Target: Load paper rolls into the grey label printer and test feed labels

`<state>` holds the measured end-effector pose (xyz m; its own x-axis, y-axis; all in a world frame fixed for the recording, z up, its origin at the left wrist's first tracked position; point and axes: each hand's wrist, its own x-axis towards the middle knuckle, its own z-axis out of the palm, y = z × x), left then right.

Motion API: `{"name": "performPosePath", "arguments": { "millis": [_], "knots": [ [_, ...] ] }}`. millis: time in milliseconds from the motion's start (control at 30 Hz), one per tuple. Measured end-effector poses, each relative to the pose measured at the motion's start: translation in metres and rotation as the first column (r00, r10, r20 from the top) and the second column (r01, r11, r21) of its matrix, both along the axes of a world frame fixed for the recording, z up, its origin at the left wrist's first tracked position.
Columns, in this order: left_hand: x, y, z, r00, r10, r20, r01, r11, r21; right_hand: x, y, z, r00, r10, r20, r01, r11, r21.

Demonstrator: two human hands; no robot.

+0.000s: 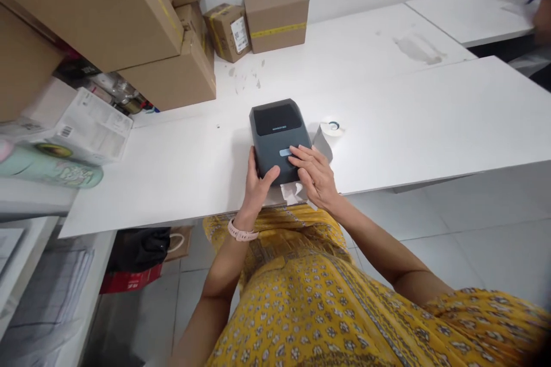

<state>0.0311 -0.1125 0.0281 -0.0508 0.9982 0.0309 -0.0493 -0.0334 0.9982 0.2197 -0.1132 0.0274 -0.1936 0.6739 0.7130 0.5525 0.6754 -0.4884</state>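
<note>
A dark grey label printer [275,140] with a glossy black window and a pale blue button lies on the white table close to its front edge. My left hand [257,183] grips its left side, thumb on top and fingers along the side. Across the top right lies my right hand [315,175], its fingers stretched out with the tips beside the button. Just right of the printer stands a roll of white labels [331,131], its loose strip reaching toward the printer. A crumpled bit of white paper [291,193] pokes out at the printer's near end.
Cardboard boxes [172,77] are stacked at the back left, and two smaller boxes [278,18] stand against the wall. A green bottle [55,165] and a white carton [86,126] sit at the left. Part of another person [543,8] shows at the far right.
</note>
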Motion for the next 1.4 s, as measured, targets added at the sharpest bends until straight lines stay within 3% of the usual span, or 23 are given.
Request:
{"name": "performPosePath", "arguments": {
  "millis": [67,133,167,233,300,367,433,500,667,767,900,967,1067,1200,1267,1333,1400],
  "knots": [
    [-0.001,-0.023,-0.006,0.991,0.132,-0.028,-0.132,0.991,-0.005,0.0,0.0,0.004,1.0,0.001,0.0,-0.001,0.999,-0.047],
    [-0.002,-0.047,-0.01,0.945,0.312,-0.096,-0.318,0.947,-0.053,-0.001,-0.001,0.01,1.0,0.002,-0.016,-0.003,0.995,-0.102],
    [-0.003,-0.056,-0.01,0.949,0.292,-0.114,-0.305,0.945,-0.118,-0.002,-0.002,0.012,1.0,-0.002,-0.029,-0.002,0.992,-0.125],
    [-0.002,-0.063,-0.005,0.998,0.057,-0.037,-0.065,0.95,-0.304,-0.004,-0.002,0.016,0.999,-0.011,-0.051,0.003,0.988,-0.154],
    [0.002,-0.057,0.005,0.969,-0.177,0.17,0.236,0.864,-0.445,-0.005,-0.001,0.019,0.999,-0.011,-0.051,0.003,0.986,-0.167],
    [0.009,-0.044,0.016,0.904,-0.255,0.343,0.403,0.774,-0.488,-0.004,0.0,0.02,1.0,-0.001,-0.028,-0.004,0.984,-0.177],
    [0.018,-0.033,0.025,0.875,-0.261,0.408,0.452,0.741,-0.496,-0.001,0.001,0.021,1.0,0.015,0.007,-0.014,0.983,-0.184],
    [0.026,-0.029,0.029,0.88,-0.233,0.414,0.435,0.745,-0.506,0.002,0.001,0.022,0.999,0.032,0.035,-0.024,0.982,-0.188],
    [0.032,-0.036,0.021,0.909,-0.186,0.373,0.369,0.776,-0.512,0.004,0.001,0.03,0.995,0.03,0.1,-0.007,0.974,-0.225],
    [0.022,-0.034,0.014,0.904,-0.29,0.314,0.412,0.785,-0.463,0.0,0.003,0.039,0.975,-0.028,0.219,0.072,0.979,-0.191],
    [-0.009,-0.026,0.02,0.802,-0.575,0.164,0.581,0.684,-0.44,-0.007,0.005,0.05,0.922,-0.144,0.359,0.177,0.982,-0.059],
    [-0.03,-0.023,0.026,0.765,-0.637,0.09,0.605,0.665,-0.437,-0.01,0.006,0.052,0.905,-0.164,0.393,0.196,0.98,-0.042],
    [-0.059,-0.018,0.035,0.826,-0.562,0.043,0.522,0.733,-0.437,-0.013,0.01,0.051,0.896,-0.152,0.416,0.204,0.975,-0.083],
    [-0.084,-0.007,0.042,0.932,-0.349,-0.095,0.292,0.883,-0.368,-0.012,0.021,0.044,0.901,-0.112,0.42,0.185,0.973,-0.138],
    [-0.086,-0.002,0.043,0.968,-0.191,-0.165,0.141,0.95,-0.278,-0.006,0.024,0.039,0.925,-0.068,0.373,0.146,0.972,-0.185],
    [-0.079,-0.001,0.043,0.972,-0.077,-0.222,0.032,0.979,-0.199,0.002,0.022,0.035,0.968,-0.016,0.252,0.078,0.968,-0.24],
    [-0.067,-0.003,0.043,0.966,-0.074,-0.248,0.032,0.985,-0.172,0.01,0.016,0.031,0.997,-0.001,0.082,0.026,0.952,-0.306]
  ]
}}
